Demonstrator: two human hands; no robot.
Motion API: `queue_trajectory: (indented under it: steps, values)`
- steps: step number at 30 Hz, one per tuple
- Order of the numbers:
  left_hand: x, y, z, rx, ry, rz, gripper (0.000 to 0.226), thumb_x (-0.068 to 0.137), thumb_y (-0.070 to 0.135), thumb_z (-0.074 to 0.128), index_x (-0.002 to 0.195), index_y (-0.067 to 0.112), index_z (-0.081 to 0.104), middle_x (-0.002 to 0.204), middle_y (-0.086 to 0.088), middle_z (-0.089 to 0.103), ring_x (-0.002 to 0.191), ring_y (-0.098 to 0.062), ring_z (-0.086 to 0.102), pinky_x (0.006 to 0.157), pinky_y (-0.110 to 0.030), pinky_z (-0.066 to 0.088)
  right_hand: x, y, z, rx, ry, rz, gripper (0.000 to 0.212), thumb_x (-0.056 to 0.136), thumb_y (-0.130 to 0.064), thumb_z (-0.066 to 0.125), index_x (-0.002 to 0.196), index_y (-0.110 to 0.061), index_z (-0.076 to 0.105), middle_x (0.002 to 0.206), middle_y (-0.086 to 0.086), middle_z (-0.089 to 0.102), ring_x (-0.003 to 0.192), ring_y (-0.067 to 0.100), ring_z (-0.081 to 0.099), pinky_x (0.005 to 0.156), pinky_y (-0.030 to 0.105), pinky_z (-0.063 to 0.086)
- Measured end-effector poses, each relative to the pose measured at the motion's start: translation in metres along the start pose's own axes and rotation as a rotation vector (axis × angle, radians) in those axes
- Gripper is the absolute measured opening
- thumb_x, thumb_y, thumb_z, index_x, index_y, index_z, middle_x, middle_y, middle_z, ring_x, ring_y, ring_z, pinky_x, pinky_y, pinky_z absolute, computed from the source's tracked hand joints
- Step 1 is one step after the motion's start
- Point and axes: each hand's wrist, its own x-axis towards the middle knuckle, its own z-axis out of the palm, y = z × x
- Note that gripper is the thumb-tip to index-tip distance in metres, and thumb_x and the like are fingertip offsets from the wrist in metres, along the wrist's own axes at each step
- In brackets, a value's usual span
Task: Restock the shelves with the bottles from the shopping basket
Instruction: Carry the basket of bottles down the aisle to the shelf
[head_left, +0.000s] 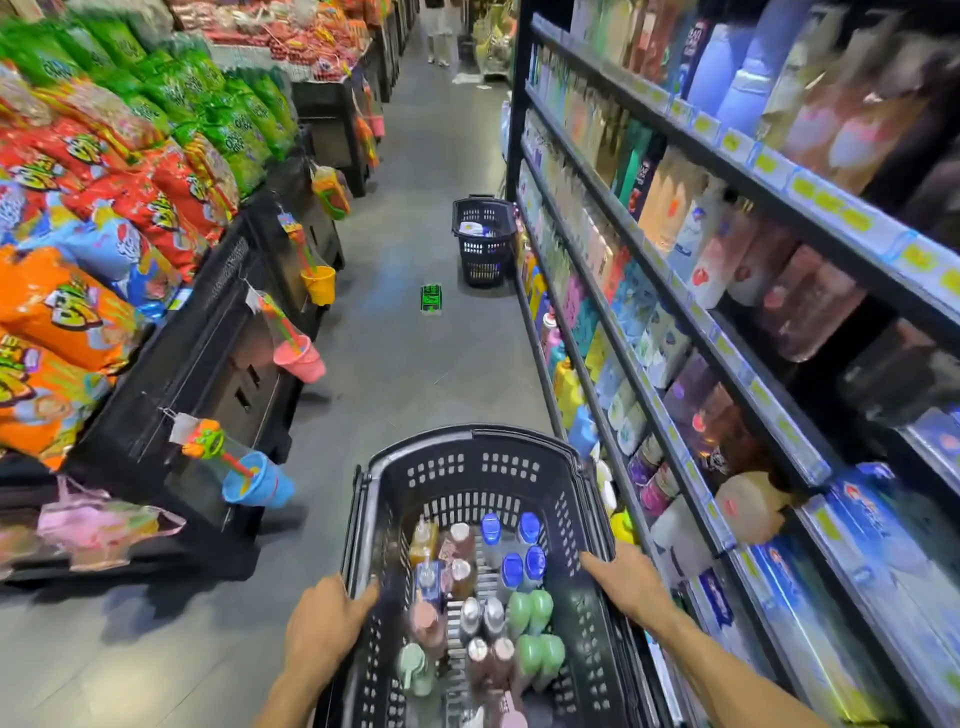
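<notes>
While both hands grip its rim, the black shopping basket (478, 467) sits low in the aisle, just beside the shelves (727, 332) on the right. The left hand (324, 618) curls over the left rim; the right hand (623, 582) clasps the right rim. Bottles (498, 587) stand packed inside, with blue, green and silver caps. Farther up the floor (405, 171) stands a second basket (483, 241), with a green packet (431, 299) near it.

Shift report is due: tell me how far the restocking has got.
Nothing looks shelved yet. The left hand and right hand grip the rims of the shopping basket, full of bottles. All of them are left to place on the shelves.
</notes>
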Motion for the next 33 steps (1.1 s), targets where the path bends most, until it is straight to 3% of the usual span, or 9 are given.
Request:
queue_trajectory:
  steps: [3,5,8,14,19,23,27,30,33]
  values:
    - [0.025,0.032,0.004,-0.007,0.001,-0.032,0.058,0.087,0.069,0.059,0.075,0.012,0.051,0.073,-0.003,0.061,0.075,-0.031,0.061,0.067,-0.037,0.051,0.041,-0.027,-0.02,-0.061,-0.009,-0.028,0.039,0.09,-0.051,0.063,0.073,-0.02,0.048,0.066,-0.002,0.057,0.057,0.018,0.05,0.054,0.032,0.037]
    - [0.049,0.05,0.005,-0.004,0.001,-0.059,0.058,0.088,0.068,0.058,0.074,0.013,0.049,0.071,-0.002,0.06,0.072,-0.029,0.061,0.067,-0.037,0.052,0.073,-0.037,-0.028,-0.071,-0.026,-0.028,0.038,0.088,-0.054,0.063,0.075,-0.02,0.052,0.068,-0.003,0.06,0.059,0.017,0.055,0.055,0.032,0.043]
    - [0.084,0.081,0.005,0.006,-0.016,-0.07,0.057,0.088,0.067,0.058,0.075,0.013,0.048,0.07,-0.001,0.059,0.07,-0.028,0.061,0.065,-0.036,0.051,0.121,-0.045,-0.037,-0.057,-0.043,-0.002,0.039,0.083,-0.055,0.062,0.085,-0.016,0.064,0.077,0.001,0.071,0.071,0.023,0.068,0.07,0.038,0.057]
    - [0.171,0.139,0.012,0.035,-0.059,-0.085,0.057,0.089,0.068,0.056,0.074,0.014,0.048,0.072,-0.002,0.06,0.07,-0.027,0.06,0.06,-0.034,0.046,0.226,-0.049,-0.042,-0.04,-0.099,0.046,0.044,0.076,-0.063,0.058,0.094,-0.024,0.069,0.088,-0.002,0.076,0.082,0.023,0.071,0.082,0.04,0.059]
    - [0.256,0.188,0.022,0.062,-0.137,-0.103,0.058,0.09,0.07,0.053,0.078,0.014,0.049,0.08,-0.004,0.062,0.078,-0.03,0.06,0.066,-0.035,0.048,0.283,-0.096,-0.06,-0.039,-0.05,0.104,0.028,0.092,-0.048,0.065,0.106,-0.025,0.068,0.094,-0.001,0.074,0.088,0.025,0.069,0.077,0.032,0.052]
    - [0.308,0.219,0.039,0.06,-0.179,-0.148,0.058,0.089,0.068,0.056,0.075,0.012,0.049,0.071,-0.002,0.058,0.07,-0.029,0.054,0.061,-0.035,0.043,0.34,-0.091,-0.058,-0.01,-0.066,0.195,0.049,0.084,-0.067,0.061,0.104,-0.023,0.068,0.094,-0.001,0.075,0.088,0.023,0.07,0.082,0.036,0.057]
    - [0.362,0.238,0.074,0.017,-0.241,-0.214,0.046,0.088,0.061,0.063,0.091,0.015,0.062,0.092,-0.012,0.073,0.089,-0.036,0.068,0.072,-0.037,0.052,0.396,-0.098,-0.054,-0.023,-0.072,0.255,0.035,0.095,-0.051,0.064,0.092,-0.016,0.059,0.084,-0.001,0.064,0.077,0.02,0.061,0.077,0.032,0.053]
    - [0.402,0.244,0.11,0.03,-0.29,-0.254,0.048,0.086,0.065,0.063,0.099,0.019,0.065,0.101,-0.013,0.075,0.091,-0.035,0.068,0.079,-0.038,0.055,0.445,-0.09,-0.042,-0.014,-0.095,0.262,0.028,0.096,-0.047,0.065,0.091,-0.019,0.064,0.075,-0.006,0.064,0.068,0.016,0.06,0.065,0.032,0.048]
    - [0.429,0.254,0.151,0.046,-0.31,-0.312,0.048,0.086,0.063,0.066,0.103,0.018,0.067,0.106,-0.014,0.074,0.092,-0.032,0.066,0.073,-0.031,0.046,0.491,-0.061,-0.015,-0.006,-0.117,0.279,0.022,0.094,-0.047,0.068,0.091,-0.026,0.061,0.081,-0.009,0.068,0.082,0.021,0.068,0.072,0.032,0.052]
